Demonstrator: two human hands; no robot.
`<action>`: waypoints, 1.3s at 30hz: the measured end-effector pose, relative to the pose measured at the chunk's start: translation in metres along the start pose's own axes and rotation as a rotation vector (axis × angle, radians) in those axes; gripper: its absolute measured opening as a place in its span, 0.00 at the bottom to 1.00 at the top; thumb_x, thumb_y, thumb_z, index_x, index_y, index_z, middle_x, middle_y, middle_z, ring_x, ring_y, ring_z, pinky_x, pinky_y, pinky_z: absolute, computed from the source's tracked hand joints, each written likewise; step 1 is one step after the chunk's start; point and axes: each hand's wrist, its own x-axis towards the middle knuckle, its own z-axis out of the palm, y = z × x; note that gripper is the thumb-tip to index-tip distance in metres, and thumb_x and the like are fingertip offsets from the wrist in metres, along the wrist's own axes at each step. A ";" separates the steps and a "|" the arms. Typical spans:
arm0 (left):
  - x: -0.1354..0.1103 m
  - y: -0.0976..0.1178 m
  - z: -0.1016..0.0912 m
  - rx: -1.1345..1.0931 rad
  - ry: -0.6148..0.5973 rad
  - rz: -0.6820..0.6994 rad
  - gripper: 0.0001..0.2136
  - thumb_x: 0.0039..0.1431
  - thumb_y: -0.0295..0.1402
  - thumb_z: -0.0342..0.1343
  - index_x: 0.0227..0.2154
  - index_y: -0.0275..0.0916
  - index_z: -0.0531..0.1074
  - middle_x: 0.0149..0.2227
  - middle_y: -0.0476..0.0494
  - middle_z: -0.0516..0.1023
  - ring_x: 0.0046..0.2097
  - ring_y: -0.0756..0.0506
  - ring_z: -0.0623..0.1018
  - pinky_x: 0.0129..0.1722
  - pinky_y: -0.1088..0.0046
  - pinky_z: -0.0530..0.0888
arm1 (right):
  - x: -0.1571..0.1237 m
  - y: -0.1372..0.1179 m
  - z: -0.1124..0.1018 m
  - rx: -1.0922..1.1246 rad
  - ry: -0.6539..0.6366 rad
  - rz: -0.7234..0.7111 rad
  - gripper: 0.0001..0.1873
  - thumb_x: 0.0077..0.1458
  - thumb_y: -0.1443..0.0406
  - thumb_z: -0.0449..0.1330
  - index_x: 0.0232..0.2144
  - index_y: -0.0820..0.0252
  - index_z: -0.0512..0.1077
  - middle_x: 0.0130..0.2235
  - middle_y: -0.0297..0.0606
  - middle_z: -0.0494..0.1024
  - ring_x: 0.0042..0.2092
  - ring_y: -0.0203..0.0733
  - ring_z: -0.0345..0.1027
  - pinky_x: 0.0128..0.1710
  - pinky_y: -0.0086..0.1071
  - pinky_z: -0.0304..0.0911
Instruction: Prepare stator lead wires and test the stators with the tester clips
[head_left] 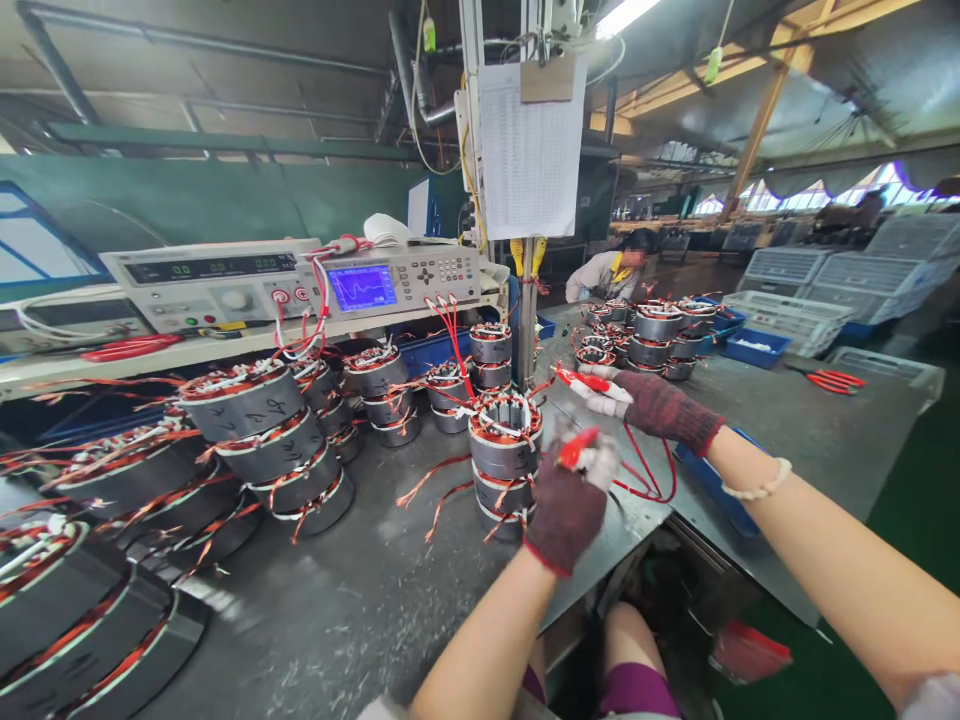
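A stack of motor stators (501,455) with orange-copper windings and loose lead ends stands on the bench in front of me. Beside its right edge, my left hand (571,500), in a dark glove with pale fingertips, is closed around a red test clip (577,449); motion blurs the fingers. Farther right and slightly higher, my right hand (649,400), gloved the same way, grips another red test clip (589,381) pointing left toward the stack. A red cable (651,488) loops on the bench beneath this hand. Whether either clip touches a winding lead, I cannot tell.
More stator stacks (281,450) crowd the left, and others (654,335) stand at the back right. Test instruments (397,278) sit on a shelf behind. A metal post holds a paper sheet (529,160). Red-handled pliers (832,380) lie right, and a person (607,272) sits beyond.
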 end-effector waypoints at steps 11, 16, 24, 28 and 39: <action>-0.039 0.077 -0.120 -0.506 -0.230 -0.398 0.25 0.59 0.49 0.71 0.51 0.36 0.81 0.40 0.38 0.85 0.29 0.49 0.79 0.23 0.78 0.71 | -0.003 -0.001 0.027 0.085 0.060 0.126 0.41 0.61 0.46 0.65 0.71 0.57 0.66 0.68 0.46 0.72 0.68 0.63 0.67 0.69 0.58 0.63; 0.084 0.095 -0.136 -0.118 -0.145 -0.209 0.15 0.67 0.43 0.65 0.47 0.36 0.80 0.39 0.41 0.85 0.25 0.55 0.74 0.21 0.82 0.66 | -0.002 0.003 0.030 0.118 0.116 0.225 0.35 0.63 0.46 0.62 0.66 0.54 0.73 0.64 0.44 0.78 0.64 0.63 0.72 0.67 0.57 0.66; 0.186 0.015 -0.073 0.177 -0.517 -0.608 0.07 0.60 0.21 0.61 0.26 0.32 0.75 0.17 0.50 0.71 0.17 0.54 0.67 0.17 0.80 0.60 | -0.005 -0.007 0.036 0.207 0.175 0.228 0.30 0.63 0.49 0.63 0.62 0.53 0.76 0.61 0.45 0.80 0.62 0.60 0.75 0.62 0.53 0.71; 0.184 0.008 -0.066 0.156 -0.631 -0.625 0.04 0.61 0.24 0.64 0.31 0.31 0.76 0.22 0.46 0.77 0.19 0.54 0.71 0.19 0.81 0.65 | -0.011 -0.012 0.038 0.166 0.219 0.200 0.29 0.65 0.50 0.60 0.63 0.56 0.75 0.60 0.47 0.80 0.61 0.61 0.76 0.63 0.56 0.70; 0.170 0.016 -0.067 0.173 -0.647 -0.544 0.09 0.74 0.25 0.52 0.34 0.37 0.69 0.21 0.54 0.72 0.17 0.56 0.68 0.17 0.82 0.62 | -0.033 -0.011 0.038 0.166 0.255 0.236 0.26 0.67 0.52 0.57 0.61 0.54 0.76 0.59 0.46 0.81 0.60 0.62 0.76 0.62 0.57 0.71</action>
